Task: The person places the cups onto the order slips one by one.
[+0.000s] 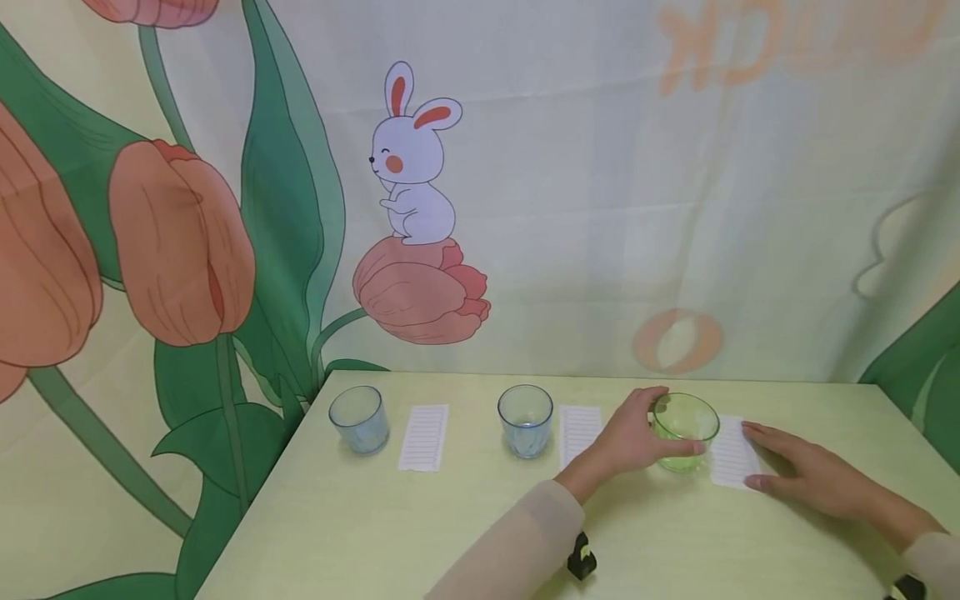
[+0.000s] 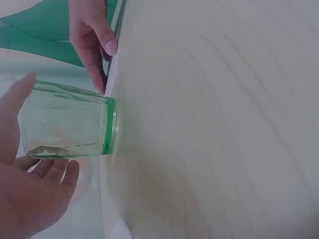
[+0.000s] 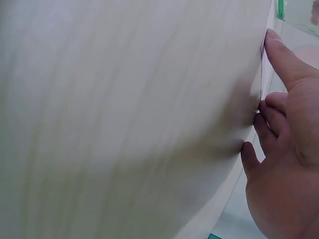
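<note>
Pale printed cloth [image 1: 570,208] hung behind the table, with large orange tulips [image 1: 180,242] and green leaves [image 1: 292,167] on its left side, a white rabbit [image 1: 420,179] sitting on a tulip near the middle, and faded orange lettering [image 1: 720,50] at the upper right. Its lower part met the far edge of a light yellowish tabletop [image 1: 337,533], which had a faint grain in the wrist views.

Three tumblers stood in a row towards the far edge: a left blue glass [image 1: 360,421], a middle blue glass [image 1: 526,425] and a green glass [image 1: 678,458] at the right. Whether any held clear liquid could not be told. Just right of each lay a strip of white paper: the left strip [image 1: 423,438], the middle strip [image 1: 580,429] and the right strip [image 1: 727,454], all marked with rows of lines.

The left hand [image 1: 633,429] gripped the green glass, thumb on the near side and fingers curled around the far side. The glass was upright; firm contact of its base with the table was unclear. The right hand [image 1: 817,475] touched the right strip's outer edge, thumb and fingers apart.
</note>
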### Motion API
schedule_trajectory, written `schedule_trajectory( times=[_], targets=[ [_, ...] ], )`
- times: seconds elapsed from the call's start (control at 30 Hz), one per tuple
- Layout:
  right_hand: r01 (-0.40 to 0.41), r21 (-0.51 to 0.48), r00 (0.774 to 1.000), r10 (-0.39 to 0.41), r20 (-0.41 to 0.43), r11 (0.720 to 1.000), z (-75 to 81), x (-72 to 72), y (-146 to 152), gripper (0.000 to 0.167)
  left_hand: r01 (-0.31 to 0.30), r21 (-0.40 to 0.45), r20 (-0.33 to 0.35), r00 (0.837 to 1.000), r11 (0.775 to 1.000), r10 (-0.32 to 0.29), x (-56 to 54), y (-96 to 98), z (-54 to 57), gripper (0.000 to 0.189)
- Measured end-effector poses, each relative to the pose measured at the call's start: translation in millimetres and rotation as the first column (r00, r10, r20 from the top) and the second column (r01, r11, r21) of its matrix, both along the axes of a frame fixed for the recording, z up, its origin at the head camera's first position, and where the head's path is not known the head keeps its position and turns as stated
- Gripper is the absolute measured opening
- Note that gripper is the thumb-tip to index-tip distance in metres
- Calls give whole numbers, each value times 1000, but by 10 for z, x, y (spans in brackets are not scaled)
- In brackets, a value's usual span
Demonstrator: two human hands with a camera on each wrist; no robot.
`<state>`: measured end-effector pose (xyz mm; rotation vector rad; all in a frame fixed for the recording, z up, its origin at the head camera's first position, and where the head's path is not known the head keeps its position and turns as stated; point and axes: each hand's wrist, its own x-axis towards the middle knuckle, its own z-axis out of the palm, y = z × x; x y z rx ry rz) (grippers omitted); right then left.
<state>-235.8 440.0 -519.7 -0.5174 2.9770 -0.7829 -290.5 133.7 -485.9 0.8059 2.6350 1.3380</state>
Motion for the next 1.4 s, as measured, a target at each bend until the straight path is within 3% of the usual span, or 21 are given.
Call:
schedule_trajectory(
  times=[0.3, 0.67, 0.9, 1.13, 1.27, 1.4],
  targets=[
    [-1, 3, 1000, 1, -19, 1000, -24, -6, -2, 90, -12, 61, 6, 1000, 998, 12, -23, 24, -44, 86],
    [-19, -65, 1000, 18, -15, 998, -18, 1, 12, 86, -32, 197, 49, 999, 980, 23, -2, 222, 99, 86],
    [-41, -47, 996, 38, -82, 998, -33, 32, 59, 81, -44, 144, 66, 997, 989, 35, 42, 446, 126, 82],
    [-141, -100, 973, 119, -199, 985, -72, 7, 44, 65, -23, 96, 57, 998, 995, 17, 52, 610, 138, 85],
    [-168, -108, 970, 145, -197, 980, -66, -11, 27, 70, -29, 96, 56, 998, 995, 23, 42, 637, 80, 83],
    [-145, -104, 978, 126, -168, 984, -69, -10, 29, 73, -26, 84, 44, 999, 996, 23, 41, 666, 25, 82]
  ],
)
